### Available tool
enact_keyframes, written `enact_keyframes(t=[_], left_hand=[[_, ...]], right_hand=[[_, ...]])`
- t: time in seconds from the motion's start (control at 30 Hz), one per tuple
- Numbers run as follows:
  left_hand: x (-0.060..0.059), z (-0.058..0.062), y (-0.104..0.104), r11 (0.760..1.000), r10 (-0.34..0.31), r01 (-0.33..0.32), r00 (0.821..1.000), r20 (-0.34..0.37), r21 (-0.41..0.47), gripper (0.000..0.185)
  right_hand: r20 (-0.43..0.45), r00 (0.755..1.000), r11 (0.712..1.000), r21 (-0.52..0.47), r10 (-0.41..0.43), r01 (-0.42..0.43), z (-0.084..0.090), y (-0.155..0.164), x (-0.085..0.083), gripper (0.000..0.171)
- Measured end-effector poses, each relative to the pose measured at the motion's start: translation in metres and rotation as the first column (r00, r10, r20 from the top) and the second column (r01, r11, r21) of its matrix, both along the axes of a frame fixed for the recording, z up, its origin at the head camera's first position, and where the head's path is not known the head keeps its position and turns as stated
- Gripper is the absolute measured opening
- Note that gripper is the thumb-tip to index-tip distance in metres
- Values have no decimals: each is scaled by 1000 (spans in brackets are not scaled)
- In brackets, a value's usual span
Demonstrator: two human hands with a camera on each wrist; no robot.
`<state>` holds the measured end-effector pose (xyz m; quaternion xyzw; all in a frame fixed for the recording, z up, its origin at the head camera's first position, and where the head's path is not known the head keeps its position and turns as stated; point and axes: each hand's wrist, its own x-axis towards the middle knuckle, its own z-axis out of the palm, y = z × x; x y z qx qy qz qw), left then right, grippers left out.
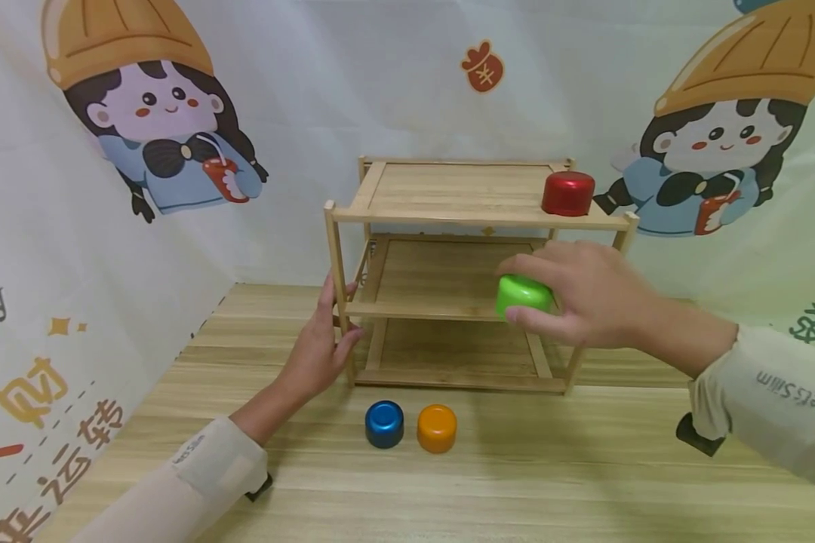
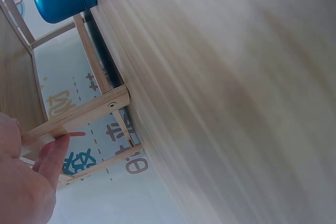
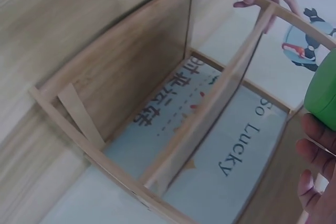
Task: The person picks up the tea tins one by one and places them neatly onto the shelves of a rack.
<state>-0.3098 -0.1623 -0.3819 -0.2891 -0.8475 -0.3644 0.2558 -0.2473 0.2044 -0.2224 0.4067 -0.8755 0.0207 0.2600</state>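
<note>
A three-tier wooden shelf [image 1: 441, 311] stands on the table. My left hand [image 1: 312, 351] grips its left front post, thumb on the near side; the left wrist view shows fingers [image 2: 55, 156] around the wood. In my right hand [image 1: 601, 294] is a small green round canister [image 1: 521, 299], pinched between thumb and fingers in front of the middle tier's right side. The right wrist view shows only part of that canister at its right edge. On the top tier, at the right front, sits a red canister [image 1: 567, 194]. A blue canister [image 1: 384, 424] and an orange canister [image 1: 437, 428] stand before the shelf.
Wood-grain table surface [image 1: 489, 483] spreads in front of the shelf. Behind and to the left hangs a pale printed cloth [image 1: 312, 90] with cartoon figures and lettering. Thin wooden posts and raised rails edge the tiers.
</note>
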Motion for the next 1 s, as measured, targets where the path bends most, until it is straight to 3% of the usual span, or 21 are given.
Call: enact_keyframes(t=[0.57, 1.0], left_hand=[[-1, -1, 0, 1000, 5, -5, 1000, -26, -8, 104], [-2, -1, 0, 1000, -2, 2, 999, -39, -7, 104]], right_hand=[[-38, 999, 999, 21, 34, -33, 40, -3, 0, 42], [16, 1000, 1000, 8, 0, 0, 73, -13, -12, 45]])
